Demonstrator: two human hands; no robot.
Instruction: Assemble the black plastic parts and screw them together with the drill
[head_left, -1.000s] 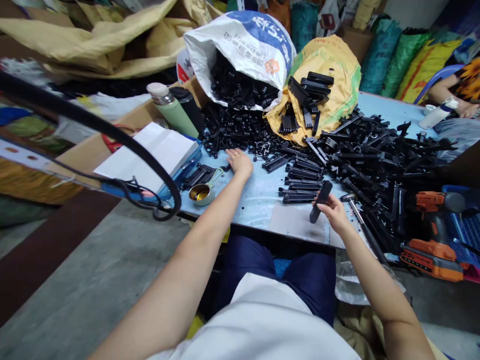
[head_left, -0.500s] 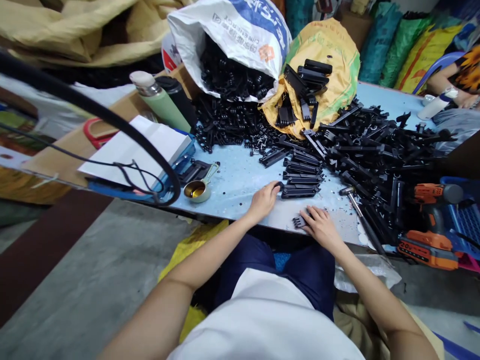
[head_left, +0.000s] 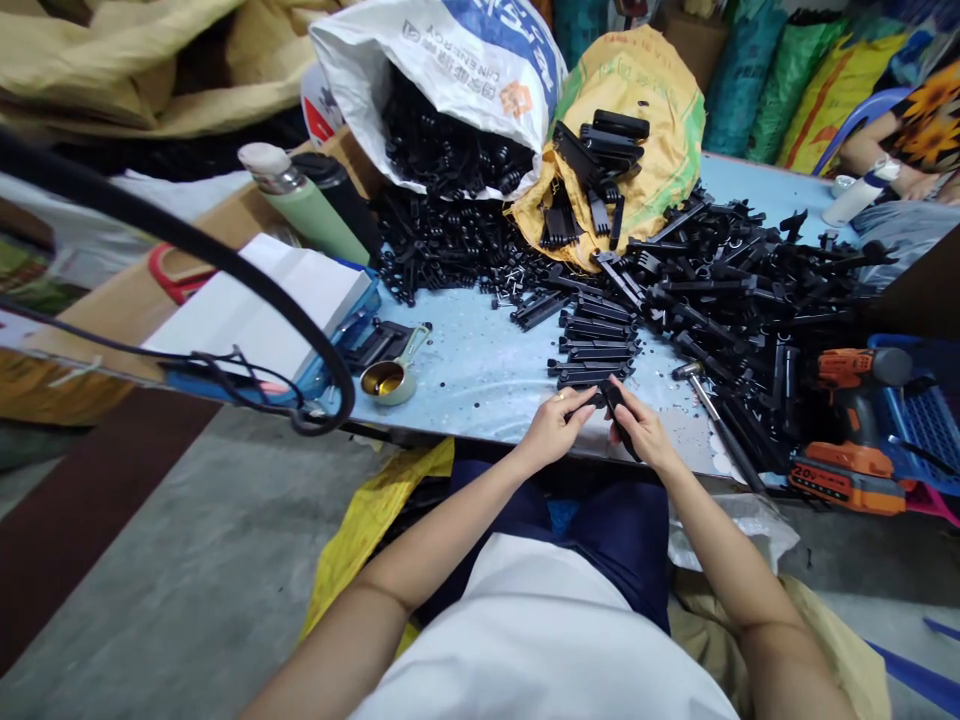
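Note:
My left hand [head_left: 556, 428] is closed, its thumb and fingers pinching a small black plastic piece [head_left: 597, 401]. Close beside it, my right hand [head_left: 643, 428] grips a longer black plastic part [head_left: 619, 418], held tilted above the front edge of the table. The two pieces meet or nearly meet; I cannot tell whether they are joined. Just beyond my hands lies a row of several long black plastic parts [head_left: 596, 352], stacked side by side. My fingers hide some of both held pieces.
Black parts heap [head_left: 739, 270] at the right, near a hammer [head_left: 716, 420] and an orange cordless drill [head_left: 855, 440]. A white sack [head_left: 450, 60] and a yellow sack [head_left: 660, 90] spill parts behind. A measuring cup [head_left: 388, 382] stands left. A co-worker's arm [head_left: 870, 150] shows far right.
My right hand has lifted the comb-toothed black part from the table edge and turned it. My left hand has come right and nearer with a small black piece, bringing both hands together.

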